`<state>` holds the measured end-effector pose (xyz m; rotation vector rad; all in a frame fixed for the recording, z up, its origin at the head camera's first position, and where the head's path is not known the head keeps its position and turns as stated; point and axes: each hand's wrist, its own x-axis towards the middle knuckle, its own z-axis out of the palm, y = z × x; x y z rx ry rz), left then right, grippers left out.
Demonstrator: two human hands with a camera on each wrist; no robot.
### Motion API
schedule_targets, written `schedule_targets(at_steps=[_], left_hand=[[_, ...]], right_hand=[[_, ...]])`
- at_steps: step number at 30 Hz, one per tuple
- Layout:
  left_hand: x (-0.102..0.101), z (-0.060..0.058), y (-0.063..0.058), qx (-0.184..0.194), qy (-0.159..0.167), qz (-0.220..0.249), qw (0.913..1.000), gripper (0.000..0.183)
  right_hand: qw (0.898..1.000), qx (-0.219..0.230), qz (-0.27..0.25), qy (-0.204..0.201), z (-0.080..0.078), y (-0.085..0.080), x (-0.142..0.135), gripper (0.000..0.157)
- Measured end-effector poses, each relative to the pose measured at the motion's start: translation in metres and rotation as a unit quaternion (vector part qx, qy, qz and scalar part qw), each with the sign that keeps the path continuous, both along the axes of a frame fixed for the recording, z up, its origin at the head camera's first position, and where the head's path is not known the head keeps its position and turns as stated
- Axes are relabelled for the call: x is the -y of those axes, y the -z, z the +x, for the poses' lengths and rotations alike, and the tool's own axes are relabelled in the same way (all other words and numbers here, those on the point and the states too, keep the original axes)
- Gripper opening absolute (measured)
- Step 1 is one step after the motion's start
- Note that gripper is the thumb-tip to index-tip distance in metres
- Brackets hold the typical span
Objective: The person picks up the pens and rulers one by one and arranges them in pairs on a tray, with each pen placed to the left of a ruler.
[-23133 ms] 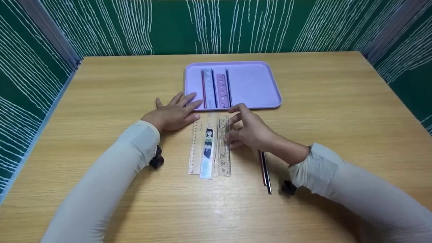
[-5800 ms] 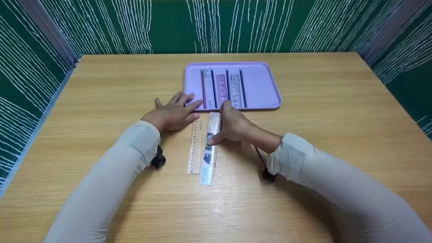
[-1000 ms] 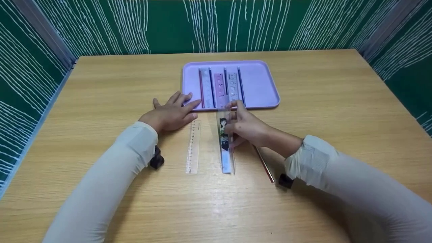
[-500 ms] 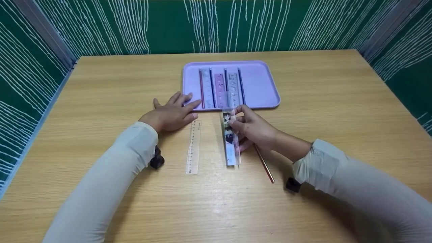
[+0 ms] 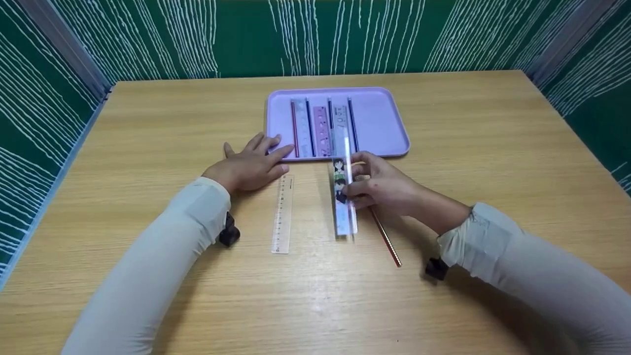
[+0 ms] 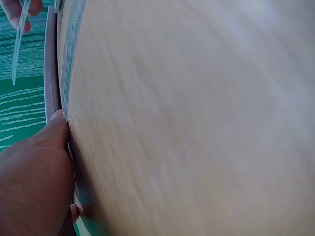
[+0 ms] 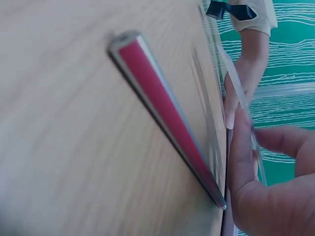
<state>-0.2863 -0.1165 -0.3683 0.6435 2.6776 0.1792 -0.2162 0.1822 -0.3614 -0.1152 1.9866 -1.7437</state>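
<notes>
My right hand (image 5: 387, 185) pinches a clear ruler (image 5: 340, 217) printed with cartoon figures between thumb and fingers. In the right wrist view, this ruler (image 7: 235, 81) is seen nearly edge-on, raised off the table; its far end overlaps the tray in the head view. My left hand (image 5: 246, 168) lies with fingers spread at the near left corner of the lilac tray (image 5: 379, 123). A plain clear ruler (image 5: 282, 217) lies on the table to the right of my left wrist. Below my right hand lies a red and metallic pencil (image 5: 389, 246), seen larger as a pencil (image 7: 167, 113) in the right wrist view.
In the tray, a red pencil (image 5: 295, 128), a pale ruler (image 5: 303, 128), a pink stencil ruler (image 5: 321, 128), a clear stencil ruler (image 5: 340, 114) and several dark pencils lie side by side. The tray's right part is bare. A green wall (image 5: 246, 39) stands behind the table.
The clear stencil ruler and a dark pencil have gone from table to tray. Within the last second, my right hand has lifted the cartoon ruler and carried it rightward. My left hand stays put.
</notes>
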Motion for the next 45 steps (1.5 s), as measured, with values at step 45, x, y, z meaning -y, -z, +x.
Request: schedule_targets(at_steps=[45], left_hand=[[0.0, -0.001, 0.002, 0.001, 0.001, 0.003, 1.0, 0.06]], right_hand=[[0.994, -0.012, 0.026, 0.104, -0.06, -0.024, -0.059, 0.066]])
